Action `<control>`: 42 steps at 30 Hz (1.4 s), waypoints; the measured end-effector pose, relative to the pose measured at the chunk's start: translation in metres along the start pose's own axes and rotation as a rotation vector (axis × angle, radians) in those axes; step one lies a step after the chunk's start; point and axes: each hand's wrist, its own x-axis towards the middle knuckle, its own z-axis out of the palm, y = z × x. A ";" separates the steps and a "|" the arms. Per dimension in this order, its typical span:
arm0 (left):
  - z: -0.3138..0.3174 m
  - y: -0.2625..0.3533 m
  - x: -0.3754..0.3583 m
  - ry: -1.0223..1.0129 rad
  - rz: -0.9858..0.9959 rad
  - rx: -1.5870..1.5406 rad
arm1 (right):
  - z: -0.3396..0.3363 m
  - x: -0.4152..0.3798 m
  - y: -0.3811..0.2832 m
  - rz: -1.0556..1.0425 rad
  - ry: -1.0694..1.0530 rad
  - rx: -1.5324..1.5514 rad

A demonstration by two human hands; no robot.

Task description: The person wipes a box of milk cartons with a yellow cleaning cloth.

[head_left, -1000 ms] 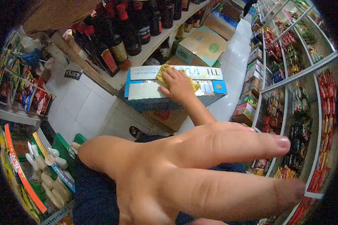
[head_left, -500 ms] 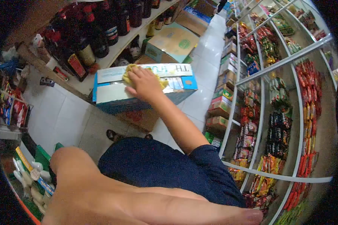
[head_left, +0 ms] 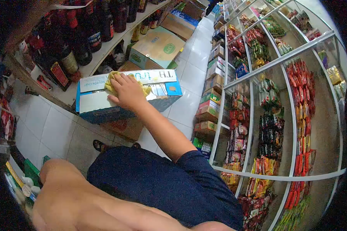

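Note:
My right hand (head_left: pixel 128 91) presses a crumpled yellow cloth (head_left: pixel 146 90) onto the top of a blue and white carton (head_left: pixel 94 101), its fingers bent over the cloth. The carton carries printed lettering and rests on a brown cardboard box (head_left: pixel 123 129). Very near the camera, a large bare hand or forearm, apparently my left hand (head_left: pixel 104 210), fills the bottom of the view. Its fingers are mostly cut off by the frame, and nothing shows in its grip.
Dark bottles (head_left: pixel 92 36) line a shelf on the left. Behind the carton lies another cardboard box (head_left: pixel 158 44). Glass-fronted shelves (head_left: pixel 293 115) with hanging packets run along the right, beside stacked boxes (head_left: pixel 210 109). White floor tiles (head_left: pixel 189 73) run between.
The view has shifted, so the carton and shelves appear farther left. My right hand and the cloth stay at about the same spot on the carton. The near hand's fingertip has dropped lower.

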 end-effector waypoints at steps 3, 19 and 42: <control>-0.016 -0.004 -0.007 0.048 0.032 -0.112 | 0.000 -0.001 -0.001 -0.003 0.002 0.009; -0.080 -0.252 -0.124 0.298 -0.855 1.310 | 0.009 0.001 0.006 -0.038 0.043 -0.059; -0.083 -0.245 -0.116 0.343 -0.877 1.360 | -0.029 0.030 0.122 0.765 -0.502 -0.069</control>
